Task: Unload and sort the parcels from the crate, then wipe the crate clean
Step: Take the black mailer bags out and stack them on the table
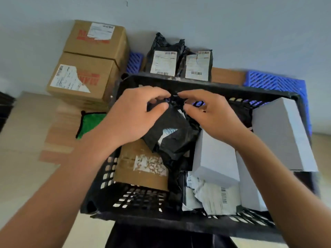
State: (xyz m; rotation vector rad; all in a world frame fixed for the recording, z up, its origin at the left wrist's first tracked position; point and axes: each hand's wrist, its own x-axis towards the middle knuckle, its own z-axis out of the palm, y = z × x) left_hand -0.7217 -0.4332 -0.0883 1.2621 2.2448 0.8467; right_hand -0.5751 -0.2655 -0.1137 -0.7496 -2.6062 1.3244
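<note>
Crate point(206, 86), centre frame, approx half full. Left hand point(136, 115) and right hand point(211, 115) pinch black poly parcel point(172, 133) by its top edge (soft, light; likely slippery).

Parcels point(216, 158) crowd the crate point(206, 86); its near-left corner point(141, 197) lies bare.

you have a single view, from the camera on your head, looking forward and steeply down. it sits close over the black perforated plastic crate point(179, 219), which fills the lower middle of the picture. your forearms enter from the bottom corners. the wide lens bends the edges, and the pale wall point(232, 24) fills the top.
</note>
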